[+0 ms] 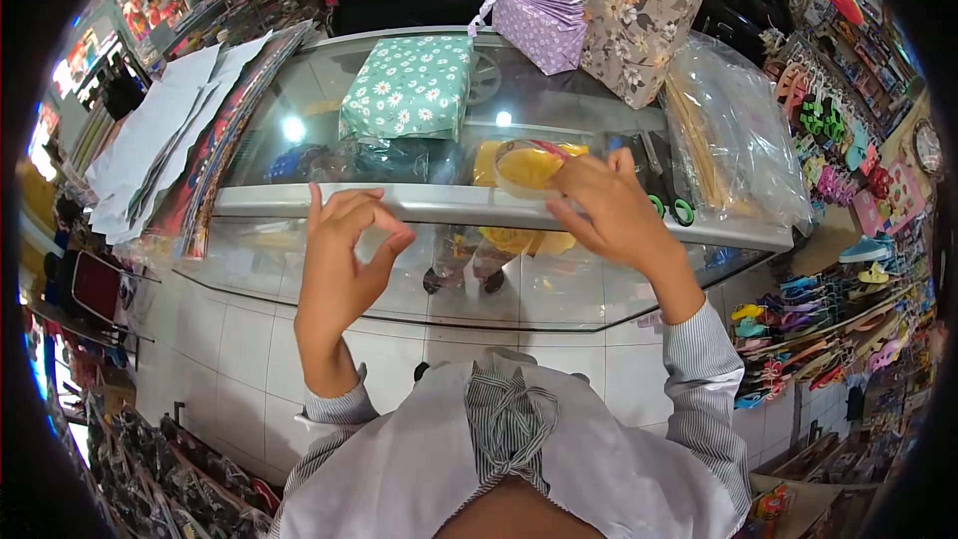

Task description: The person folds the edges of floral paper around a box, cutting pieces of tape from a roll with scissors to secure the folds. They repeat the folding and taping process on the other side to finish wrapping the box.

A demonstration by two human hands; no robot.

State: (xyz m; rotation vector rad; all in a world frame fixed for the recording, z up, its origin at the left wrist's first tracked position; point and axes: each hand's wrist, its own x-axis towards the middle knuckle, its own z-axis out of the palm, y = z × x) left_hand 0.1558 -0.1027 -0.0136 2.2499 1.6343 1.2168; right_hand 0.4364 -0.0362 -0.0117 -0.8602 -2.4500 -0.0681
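In my right hand (614, 210), a clear roll of tape (519, 190) is gripped at its right side, over the front edge of the glass counter. My left hand (344, 255) is raised before the counter's metal front rail (299, 202). Its thumb and index finger meet in a pinch, and whatever may be between them is too small to make out. Behind the hands lies a wrapped box in green daisy paper (409, 85). Scissors with green handles (683, 212) lie just right of my right hand.
A pleated purple gift bag (541, 25) and a tall brown floral bag (634, 15) stand at the back. White sheets and wrapping paper (165, 145) hang over the counter's left end. Plastic sleeves (743, 130) cover the right end. Racks of sandals (828, 324) stand at right.
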